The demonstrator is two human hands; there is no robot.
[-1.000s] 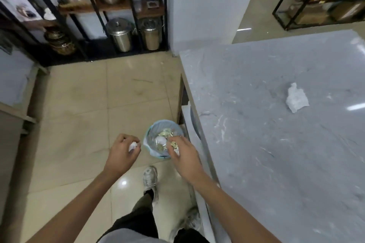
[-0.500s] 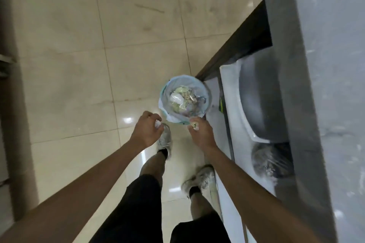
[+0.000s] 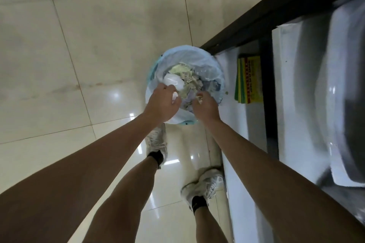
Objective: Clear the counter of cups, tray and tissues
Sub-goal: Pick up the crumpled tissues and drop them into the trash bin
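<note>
Reaching both hands over bin [image 3: 207,65] on tiled floor [image 3: 88,45]. Left hand [image 3: 164,102] above near-left rim, fingers closed on white tissue [image 3: 175,96]. Right hand [image 3: 206,107] above near rim, fingers pinched on small crumpled tissue scrap [image 3: 199,97]. Bin lined with pale blue bag, holding paper waste and clear plastic. Yellow-green packet [image 3: 249,80] just right of bin on low shelf. Sneakers [image 3: 201,185] near bottom.

Both hands [image 3: 184,105] over the bin [image 3: 205,61], shelf unit [image 3: 256,128] just right.
</note>
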